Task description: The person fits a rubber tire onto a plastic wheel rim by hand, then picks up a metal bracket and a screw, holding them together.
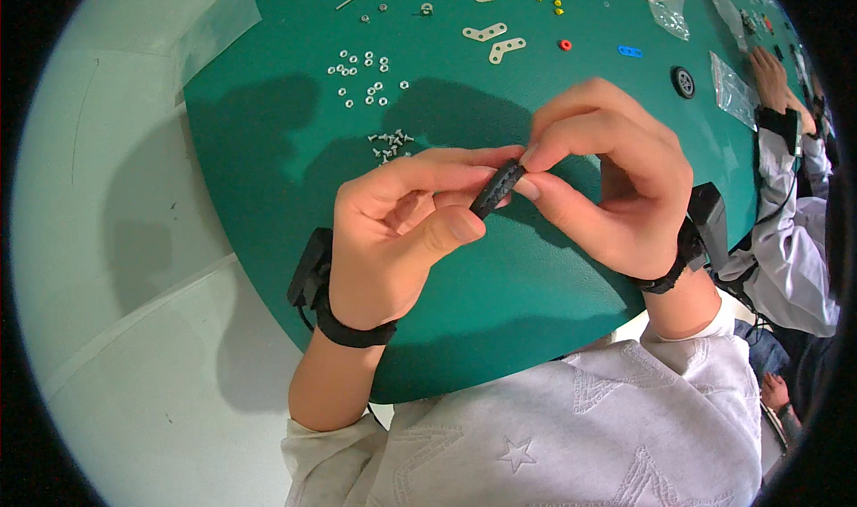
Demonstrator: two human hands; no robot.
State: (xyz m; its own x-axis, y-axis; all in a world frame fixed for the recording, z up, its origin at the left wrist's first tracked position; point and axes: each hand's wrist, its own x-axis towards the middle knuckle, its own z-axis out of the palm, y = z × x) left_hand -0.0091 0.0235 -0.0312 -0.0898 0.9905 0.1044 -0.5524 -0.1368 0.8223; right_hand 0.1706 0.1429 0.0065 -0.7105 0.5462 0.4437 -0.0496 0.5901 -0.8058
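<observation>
Green work mat [268, 150] filled the frame's centre and top. Left hand [393, 239] and right hand [616, 177] met at mid-frame over it, both pinching one small black ribbed tyre [496, 188]. Tyre seen edge-on, its long side slanting from lower left to upper right; left thumb and forefinger clamped its lower end, right fingertips its upper end. Right hand sat higher. Loose nuts [361, 78] and screws [388, 145] lay upper left, well apart.
</observation>
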